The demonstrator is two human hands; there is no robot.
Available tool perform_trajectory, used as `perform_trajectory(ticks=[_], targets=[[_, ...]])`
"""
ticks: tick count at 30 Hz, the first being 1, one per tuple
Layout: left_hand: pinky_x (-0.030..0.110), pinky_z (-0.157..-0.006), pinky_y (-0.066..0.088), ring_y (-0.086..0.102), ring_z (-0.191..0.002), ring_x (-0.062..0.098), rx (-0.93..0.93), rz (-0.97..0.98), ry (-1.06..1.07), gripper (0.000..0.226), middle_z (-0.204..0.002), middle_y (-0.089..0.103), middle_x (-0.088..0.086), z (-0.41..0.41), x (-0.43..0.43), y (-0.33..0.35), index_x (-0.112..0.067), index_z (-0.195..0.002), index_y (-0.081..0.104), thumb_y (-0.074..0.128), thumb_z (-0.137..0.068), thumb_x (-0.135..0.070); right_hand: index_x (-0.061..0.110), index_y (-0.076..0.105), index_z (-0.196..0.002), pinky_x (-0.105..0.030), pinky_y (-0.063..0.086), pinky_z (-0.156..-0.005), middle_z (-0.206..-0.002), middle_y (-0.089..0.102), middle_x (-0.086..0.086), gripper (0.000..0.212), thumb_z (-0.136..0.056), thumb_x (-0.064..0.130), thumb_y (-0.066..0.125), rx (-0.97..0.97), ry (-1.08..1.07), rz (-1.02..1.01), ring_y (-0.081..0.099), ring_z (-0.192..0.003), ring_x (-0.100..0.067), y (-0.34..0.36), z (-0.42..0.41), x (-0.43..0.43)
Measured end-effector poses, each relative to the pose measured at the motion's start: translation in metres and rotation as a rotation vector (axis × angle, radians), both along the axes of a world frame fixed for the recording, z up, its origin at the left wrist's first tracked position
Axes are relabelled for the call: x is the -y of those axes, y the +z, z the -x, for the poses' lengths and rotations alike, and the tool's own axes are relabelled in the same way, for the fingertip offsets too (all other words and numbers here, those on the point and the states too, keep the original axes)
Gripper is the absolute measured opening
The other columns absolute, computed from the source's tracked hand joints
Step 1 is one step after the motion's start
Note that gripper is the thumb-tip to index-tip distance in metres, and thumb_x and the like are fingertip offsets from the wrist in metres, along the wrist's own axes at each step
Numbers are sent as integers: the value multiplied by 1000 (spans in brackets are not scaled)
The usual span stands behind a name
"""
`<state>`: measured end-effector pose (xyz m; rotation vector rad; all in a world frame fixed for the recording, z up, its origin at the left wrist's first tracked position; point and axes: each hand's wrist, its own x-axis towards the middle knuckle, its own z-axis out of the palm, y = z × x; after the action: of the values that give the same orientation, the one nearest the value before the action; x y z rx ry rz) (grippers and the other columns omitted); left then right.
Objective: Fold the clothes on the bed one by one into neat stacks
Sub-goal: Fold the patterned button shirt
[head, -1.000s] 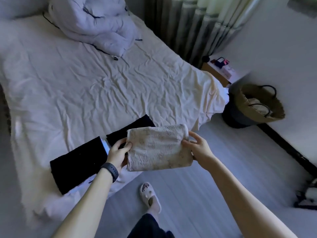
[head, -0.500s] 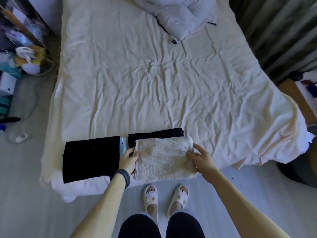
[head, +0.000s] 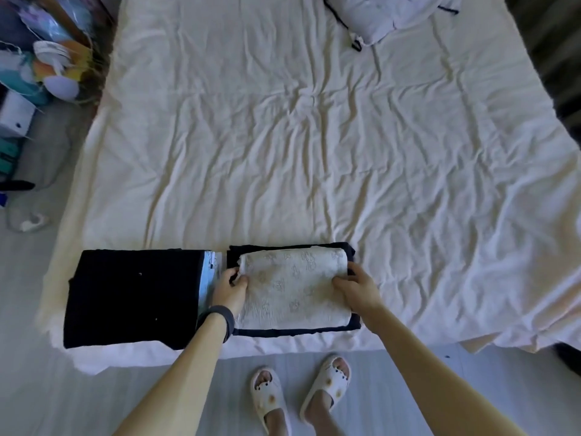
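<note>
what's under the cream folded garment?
A folded black garment; only its rim shows around the cream folded garment. Its middle, and anything further beneath, is covered.

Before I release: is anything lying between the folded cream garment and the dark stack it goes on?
Nothing visible. The cream garment already rests on the dark stack; left hand and right hand hold its ends.
</note>
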<state>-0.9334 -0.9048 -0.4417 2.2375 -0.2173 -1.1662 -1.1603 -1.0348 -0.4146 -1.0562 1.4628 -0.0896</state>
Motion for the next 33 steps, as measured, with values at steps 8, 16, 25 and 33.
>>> perform_trajectory(ticks=[8, 16, 25, 33], targets=[[30, -87, 39, 52, -104, 19, 118, 70, 51, 34, -118, 55, 2, -2, -8, -9, -12, -138, 51, 50, -104, -18, 58, 34, -147, -31, 54, -85, -122, 48, 24, 65, -91, 54, 68, -79, 204, 510, 61, -97, -6, -11, 4, -32], [34, -81, 42, 57, -104, 33, 306, 64, -20, 39, -124, 58, 6, 10, -3, -23, -15, -142, 45, 47, -103, -20, 47, 17, -158, -36, 48, -95, -132, 51, 7, 66, -100, 57, 46, -191, 353, 550, 57, -116, -20, -42, -11, -11], [59, -117, 24, 22, -152, 23, 1000, 314, -960, 61, -165, 26, 4, 65, -19, -13, -23, -154, 39, 45, -96, -42, 13, 55, -146, -49, 41, -110, -157, 44, -11, 47, -101, 28, 52, -255, 474, 1423, 42, -144, -31, -32, 1, -55], [58, -121, 17, 8, -155, 18, 982, 154, -1024, 70, -168, 9, -7, 57, -7, -50, -32, -160, 17, 34, -98, -59, 20, 30, -160, -52, 28, -118, -167, 24, 3, 57, -107, 42, 30, -346, 685, 1167, 17, -156, -15, -87, -4, -38]])
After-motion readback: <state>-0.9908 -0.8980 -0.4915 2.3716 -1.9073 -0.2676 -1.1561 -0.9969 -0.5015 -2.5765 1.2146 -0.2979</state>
